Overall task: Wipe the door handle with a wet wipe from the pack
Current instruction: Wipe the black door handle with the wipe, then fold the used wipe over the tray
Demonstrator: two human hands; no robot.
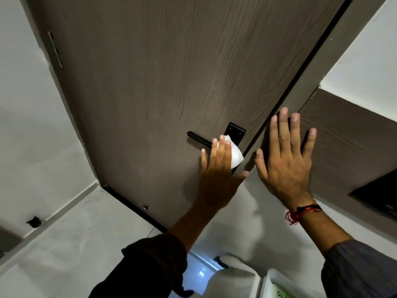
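Note:
A black lever door handle (198, 138) with its black plate (235, 130) sits on a brown wood-grain door (171, 72). My left hand (219, 175) lies flat over the handle's inner end, fingers spread, pressing a white wet wipe (236, 154) against the handle and plate. The wipe shows beside and under my fingers. My right hand (287, 160) rests flat and open on the door frame (309, 82) just right of the door's edge, holding nothing. What looks like the wipe pack (281, 289), white with green print, sits at the bottom edge.
White walls flank the door on both sides. A brown panel (348, 143) runs along the right wall. Pale floor lies below, with a small black doorstop (34, 221) at the left and a white object (234, 274) near the bottom edge.

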